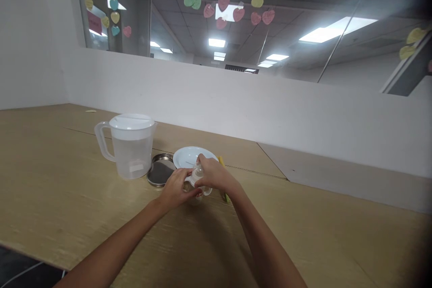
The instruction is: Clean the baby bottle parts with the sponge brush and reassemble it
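Observation:
Both my hands are closed around what looks like a small clear baby bottle [198, 172] with a domed top and handles at its sides. My left hand [177, 189] grips it low on the left. From the right, my right hand [213, 173] has its fingers at the domed upper part. Much of the bottle's body is hidden behind my fingers. Just behind it sits a white plate [184, 155], and a round metal tray [160, 171] lies to the left of my hands.
A clear plastic pitcher [132, 153] with a white lid stands on the left of the wooden table [84, 198]. A thin yellow and green object [223, 184] lies right of the plate, partly behind my right wrist. A white wall [236, 108] runs along the back.

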A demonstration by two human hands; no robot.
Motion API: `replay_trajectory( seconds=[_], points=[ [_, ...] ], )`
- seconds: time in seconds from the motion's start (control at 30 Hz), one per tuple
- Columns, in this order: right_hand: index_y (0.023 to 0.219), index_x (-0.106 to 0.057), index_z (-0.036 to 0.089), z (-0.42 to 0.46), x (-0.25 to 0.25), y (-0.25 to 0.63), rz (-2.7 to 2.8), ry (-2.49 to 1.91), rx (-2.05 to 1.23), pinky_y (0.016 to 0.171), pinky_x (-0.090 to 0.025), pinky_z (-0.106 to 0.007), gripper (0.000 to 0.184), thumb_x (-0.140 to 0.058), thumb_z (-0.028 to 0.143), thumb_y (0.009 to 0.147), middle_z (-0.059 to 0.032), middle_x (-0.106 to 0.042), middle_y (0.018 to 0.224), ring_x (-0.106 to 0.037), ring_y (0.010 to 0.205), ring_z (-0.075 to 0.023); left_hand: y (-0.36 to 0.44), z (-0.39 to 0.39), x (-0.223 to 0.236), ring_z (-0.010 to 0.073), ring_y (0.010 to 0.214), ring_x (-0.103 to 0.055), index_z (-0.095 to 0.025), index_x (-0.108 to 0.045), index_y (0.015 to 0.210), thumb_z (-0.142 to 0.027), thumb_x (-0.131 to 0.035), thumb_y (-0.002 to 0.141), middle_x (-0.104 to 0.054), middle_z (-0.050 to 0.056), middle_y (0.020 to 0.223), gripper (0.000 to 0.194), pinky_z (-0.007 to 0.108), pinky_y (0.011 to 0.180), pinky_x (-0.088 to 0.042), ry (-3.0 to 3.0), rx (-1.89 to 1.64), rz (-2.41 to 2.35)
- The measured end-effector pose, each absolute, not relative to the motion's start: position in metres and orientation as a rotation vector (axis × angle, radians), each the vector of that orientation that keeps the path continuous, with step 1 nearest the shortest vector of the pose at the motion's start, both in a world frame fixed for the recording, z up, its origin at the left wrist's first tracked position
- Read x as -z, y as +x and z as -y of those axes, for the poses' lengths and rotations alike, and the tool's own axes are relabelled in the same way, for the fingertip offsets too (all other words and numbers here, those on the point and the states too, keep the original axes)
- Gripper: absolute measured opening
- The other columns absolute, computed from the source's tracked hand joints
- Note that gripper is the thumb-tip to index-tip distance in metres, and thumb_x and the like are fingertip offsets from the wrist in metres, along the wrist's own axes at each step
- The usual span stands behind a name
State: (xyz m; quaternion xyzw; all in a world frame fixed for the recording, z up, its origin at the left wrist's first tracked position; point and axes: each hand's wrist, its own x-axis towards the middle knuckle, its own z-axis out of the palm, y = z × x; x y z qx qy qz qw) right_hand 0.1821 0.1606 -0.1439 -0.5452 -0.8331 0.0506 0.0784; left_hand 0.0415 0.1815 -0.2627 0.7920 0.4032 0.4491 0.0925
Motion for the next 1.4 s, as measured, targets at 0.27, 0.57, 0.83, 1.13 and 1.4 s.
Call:
replay_trajectory(
  seconds=[0.27, 0.57, 0.83, 1.13, 1.4],
  points=[
    [0.104, -0.049, 0.013, -0.164, 0.146, 0.183, 2.485, -1.622, -0.133, 0.06, -0.033, -0.023, 0.06, -0.075, 0.029, 0.052, -0.0093, -0.059, 0.093, -0.054, 0.084, -0.0197, 0.042, -0.182, 0.262, 0.0222, 0.094, -0.056, -0.019, -0.054, 0.1, -0.055, -0.063, 0.067, -0.062, 0.007, 0.099, 0.05, 0.037, 0.082, -0.045, 2.345, -1.341, -1.208],
    [0.103, -0.05, 0.012, -0.165, 0.143, 0.184, 2.49, -1.688, -0.158, 0.058, -0.033, -0.022, 0.06, -0.076, 0.031, 0.052, -0.0101, -0.059, 0.096, -0.054, 0.084, -0.0197, 0.044, -0.18, 0.26, 0.0218, 0.092, -0.056, -0.018, -0.054, 0.098, -0.054, -0.063, 0.067, -0.061, 0.007, 0.096, 0.048, 0.036, 0.081, -0.044, 2.318, -1.297, -1.2],
    [0.101, -0.047, 0.016, -0.166, 0.148, 0.192, 2.466, -1.598, -0.211, 0.056, -0.032, -0.021, 0.06, -0.076, 0.03, 0.05, -0.0061, -0.058, 0.09, -0.053, 0.079, -0.0177, 0.045, -0.181, 0.262, 0.0219, 0.093, -0.056, -0.018, -0.054, 0.098, -0.054, -0.062, 0.068, -0.06, 0.007, 0.097, 0.048, 0.036, 0.082, -0.044, 2.302, -1.291, -1.204],
    [0.095, -0.045, 0.02, -0.17, 0.152, 0.201, 2.369, -1.52, -0.422, 0.053, -0.032, -0.019, 0.058, -0.077, 0.03, 0.047, 0.002, -0.054, 0.079, -0.049, 0.069, -0.0117, 0.046, -0.18, 0.263, 0.0208, 0.09, -0.057, -0.02, -0.055, 0.099, -0.052, -0.063, 0.068, -0.06, 0.005, 0.096, 0.045, 0.035, 0.08, -0.045, 2.297, -1.336, -1.18],
    [0.092, -0.046, 0.021, -0.169, 0.163, 0.209, 2.247, -1.417, -0.59, 0.055, -0.034, -0.018, 0.054, -0.076, 0.028, 0.049, 0.0067, -0.054, 0.072, -0.049, 0.068, -0.0096, 0.046, -0.178, 0.262, 0.0202, 0.088, -0.057, -0.019, -0.056, 0.099, -0.053, -0.062, 0.068, -0.061, 0.005, 0.094, 0.046, 0.034, 0.078, -0.046, 2.28, -1.339, -1.153]
  ],
)
